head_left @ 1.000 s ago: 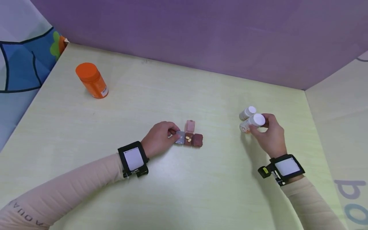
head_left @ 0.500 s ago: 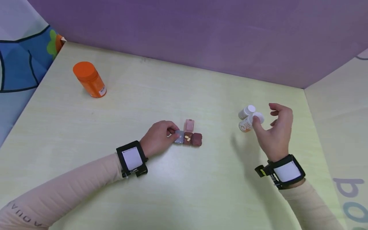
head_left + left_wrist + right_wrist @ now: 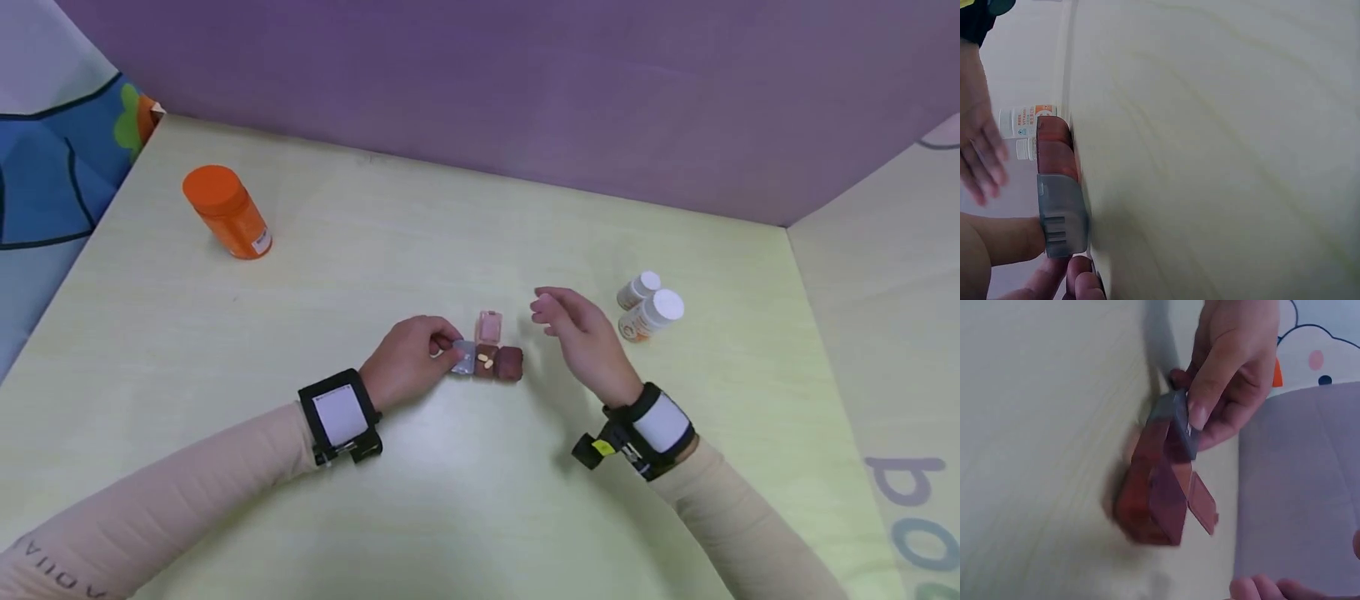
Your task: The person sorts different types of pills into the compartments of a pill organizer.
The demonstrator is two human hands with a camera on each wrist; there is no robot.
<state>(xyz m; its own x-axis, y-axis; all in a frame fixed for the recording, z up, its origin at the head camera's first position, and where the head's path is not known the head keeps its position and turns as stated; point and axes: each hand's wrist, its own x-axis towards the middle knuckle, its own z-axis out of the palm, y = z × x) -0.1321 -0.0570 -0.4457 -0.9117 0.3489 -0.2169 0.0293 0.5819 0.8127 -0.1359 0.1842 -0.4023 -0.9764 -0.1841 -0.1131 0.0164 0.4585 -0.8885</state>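
Pills (image 3: 488, 364), risk: could spill onto the desk (image 3: 360, 267); likely cause, a tug or tilt from the left end, or a bump on the opposite end.
Open lid (image 3: 490, 327), risk: might get bent or strained at the hinge; likely cause, sideways contact or a crooked press.
White bottles (image 3: 651, 315), risk: perhaps toppled toward the right edge of the desk; likely cause, a stray wrist or sleeve.
Pill box (image 3: 481, 372), place: mid-desk, well in from left, right and back edges; front edge out of view; three compartments in a row, middle one uncovered with two pale pills inside.
Left hand (image 3: 408, 358): closed in a pinch on the grey end compartment (image 3: 465, 357); thumb and fingertips touching.
Right hand (image 3: 588, 342): fingers loosely extended, nothing visibly held; raised above desk between pill box and white bottles, touching neither.
Orange bottle (image 3: 228, 212), place: near back left corner; capped, well apart from both hands.
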